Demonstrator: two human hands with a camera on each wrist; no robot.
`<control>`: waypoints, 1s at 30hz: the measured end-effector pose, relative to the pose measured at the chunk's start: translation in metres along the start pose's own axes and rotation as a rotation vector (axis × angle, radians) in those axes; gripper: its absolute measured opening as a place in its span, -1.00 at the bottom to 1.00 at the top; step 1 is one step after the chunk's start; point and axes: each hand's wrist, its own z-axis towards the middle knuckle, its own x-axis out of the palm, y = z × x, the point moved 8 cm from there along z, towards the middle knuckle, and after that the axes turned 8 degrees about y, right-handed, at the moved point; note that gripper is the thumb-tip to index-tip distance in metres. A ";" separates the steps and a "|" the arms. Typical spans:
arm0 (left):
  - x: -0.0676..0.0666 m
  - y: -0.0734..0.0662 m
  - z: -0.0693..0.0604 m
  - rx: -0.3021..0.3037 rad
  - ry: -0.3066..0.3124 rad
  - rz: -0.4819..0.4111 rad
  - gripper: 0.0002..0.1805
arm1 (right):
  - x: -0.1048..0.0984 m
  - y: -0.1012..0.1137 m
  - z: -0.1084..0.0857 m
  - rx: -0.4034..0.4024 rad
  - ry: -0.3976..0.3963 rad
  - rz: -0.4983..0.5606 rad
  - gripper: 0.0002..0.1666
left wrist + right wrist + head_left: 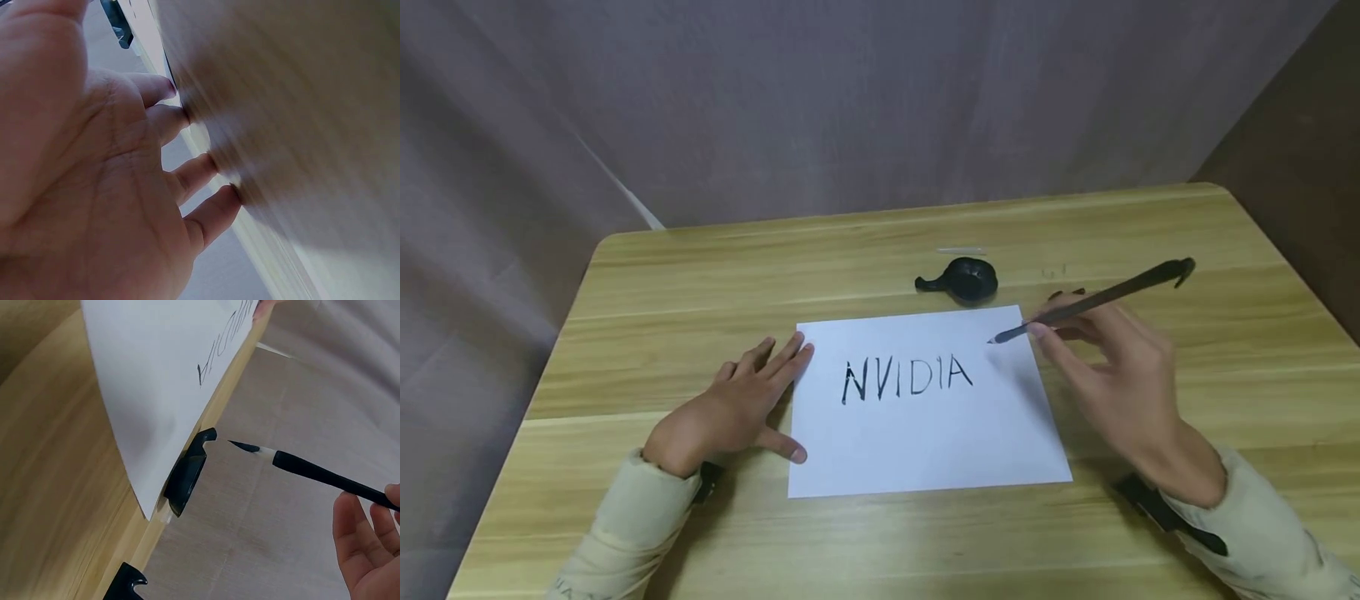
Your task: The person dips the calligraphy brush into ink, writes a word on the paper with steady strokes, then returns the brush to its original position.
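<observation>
A dark-handled writing brush [1112, 293] is pinched in my right hand [1127, 379]. Its tip hovers above the upper right of a white sheet of paper [925, 450], apart from it; the right wrist view shows the brush's black, inked bristles [245, 447]. Black lettering [910, 377] reading NVIDIA runs across the sheet. My left hand [730, 417] lies at the sheet's left side, fingers spread, with fingertips and thumb on its edge. In the left wrist view, the palm and fingers of the left hand [119, 169] show, holding nothing.
Beyond the sheet's top edge sits a small black ink dish [972, 282] with a short handle. A thin pale stick [961, 250] lies behind it. Another black object [125, 582], partly cut off, is on the wooden table [700, 292]. Grey curtain [850, 108] hangs behind.
</observation>
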 end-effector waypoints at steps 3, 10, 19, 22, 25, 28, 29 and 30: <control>0.000 0.000 0.000 -0.003 0.001 -0.002 0.53 | 0.000 0.001 -0.001 -0.016 -0.001 -0.008 -0.36; -0.001 -0.001 0.000 -0.001 -0.011 0.008 0.52 | -0.003 0.006 -0.002 -0.087 -0.022 -0.088 -0.34; 0.000 0.000 0.000 -0.004 -0.002 0.005 0.52 | -0.002 0.010 -0.006 -0.195 0.003 -0.106 -0.42; 0.000 0.000 0.000 -0.001 -0.001 0.006 0.52 | -0.001 0.012 -0.008 -0.234 0.014 -0.152 -0.45; -0.001 -0.001 0.000 0.002 -0.001 0.002 0.52 | -0.001 0.013 -0.010 -0.262 0.031 -0.198 -0.47; -0.001 -0.001 0.000 0.001 0.000 -0.001 0.52 | -0.001 0.017 -0.011 -0.307 0.050 -0.239 -0.50; -0.001 -0.001 0.000 0.002 -0.001 -0.001 0.52 | -0.001 0.018 -0.012 -0.330 0.056 -0.255 -0.51; -0.001 0.000 0.000 0.002 -0.001 0.000 0.51 | -0.001 0.020 -0.013 -0.354 0.065 -0.268 -0.52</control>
